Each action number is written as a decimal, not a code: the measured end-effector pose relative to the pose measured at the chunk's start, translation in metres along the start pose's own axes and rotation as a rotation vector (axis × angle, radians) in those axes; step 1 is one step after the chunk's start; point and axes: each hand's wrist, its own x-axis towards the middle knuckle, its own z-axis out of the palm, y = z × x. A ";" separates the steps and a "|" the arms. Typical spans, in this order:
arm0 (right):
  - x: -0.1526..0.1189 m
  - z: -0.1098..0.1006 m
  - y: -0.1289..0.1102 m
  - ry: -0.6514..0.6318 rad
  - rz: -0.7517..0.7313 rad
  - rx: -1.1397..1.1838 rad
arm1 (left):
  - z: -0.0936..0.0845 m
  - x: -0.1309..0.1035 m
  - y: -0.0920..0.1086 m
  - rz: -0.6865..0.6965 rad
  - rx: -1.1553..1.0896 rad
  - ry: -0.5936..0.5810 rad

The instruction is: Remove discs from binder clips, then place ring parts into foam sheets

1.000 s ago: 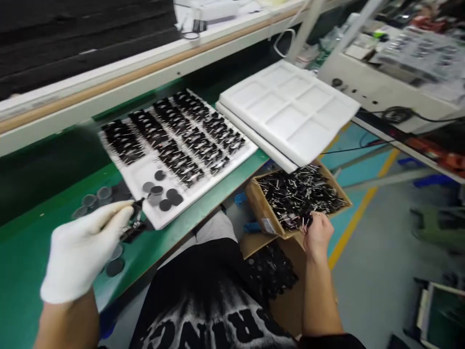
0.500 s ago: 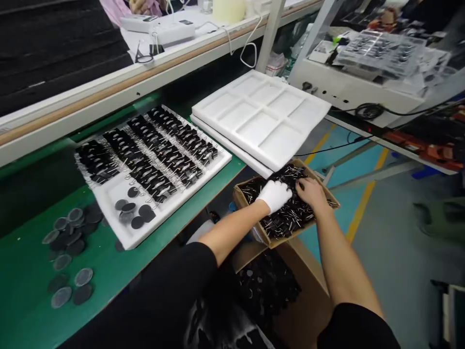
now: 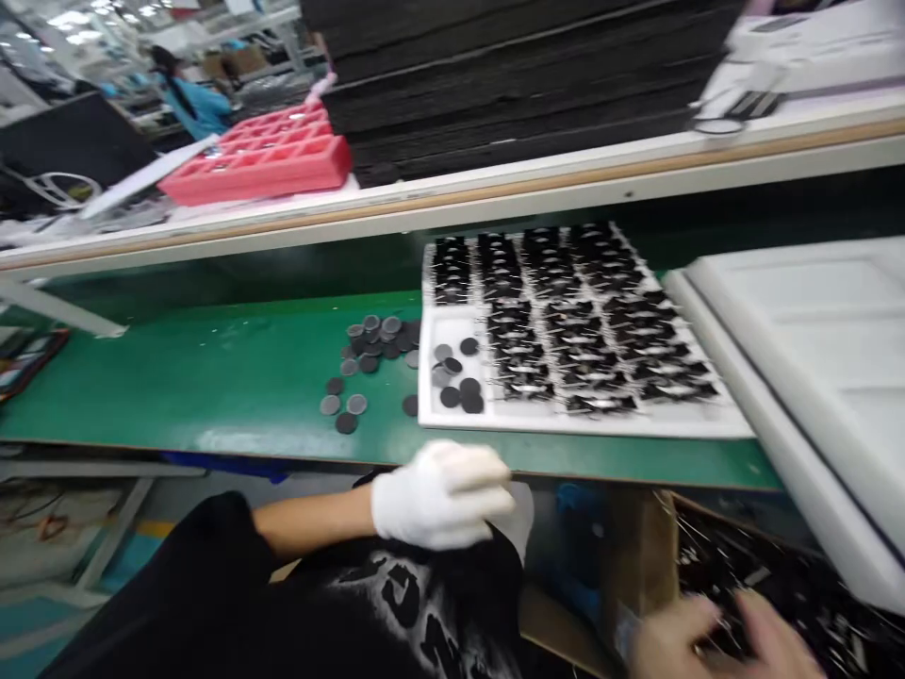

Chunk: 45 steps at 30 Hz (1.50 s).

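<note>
My left hand (image 3: 445, 495), in a white glove, is in front of the bench edge, above my lap. Its fingers are curled together, and anything in them is hidden. Bare and smeared by motion, my right hand (image 3: 721, 641) is low at the right, over the cardboard box (image 3: 647, 556) of loose black pieces with thin metal wires. Thumb and finger show a dark gap between them; whether they grip a piece is unclear. On the bench, a white foam tray (image 3: 452, 325) carries rows of black wire-legged pieces (image 3: 586, 330) that look like binder clips. Round dark discs (image 3: 463, 387) lie in its front left compartment.
More dark and grey discs (image 3: 368, 344) lie on the green bench (image 3: 212, 377), left of the tray. Stacked white foam trays (image 3: 820, 311) overhang the box at right. A shelf (image 3: 396, 203) crosses behind, bearing a pink foam tray (image 3: 269, 165) and a black stack (image 3: 509, 85).
My view has swung left. My gloved left hand has left the box and moved left, in front of the bench. My right hand is still at the box.
</note>
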 end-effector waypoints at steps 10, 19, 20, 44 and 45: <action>-0.045 0.244 -0.283 -0.878 -0.507 0.161 | -0.015 -0.168 -0.113 -1.118 0.333 0.005; -0.017 0.360 -0.294 -0.933 -0.427 -0.148 | -0.040 -0.155 -0.215 -0.839 0.154 -0.062; -0.021 0.360 -0.290 -0.909 -0.452 -0.134 | -0.041 -0.152 -0.222 -0.799 0.147 -0.082; -0.030 0.372 -0.284 -0.824 -0.576 -0.067 | -0.017 -0.146 -0.204 -0.793 0.366 0.096; -0.032 0.369 -0.285 -0.828 -0.545 -0.071 | -0.017 -0.147 -0.205 -0.795 0.354 0.138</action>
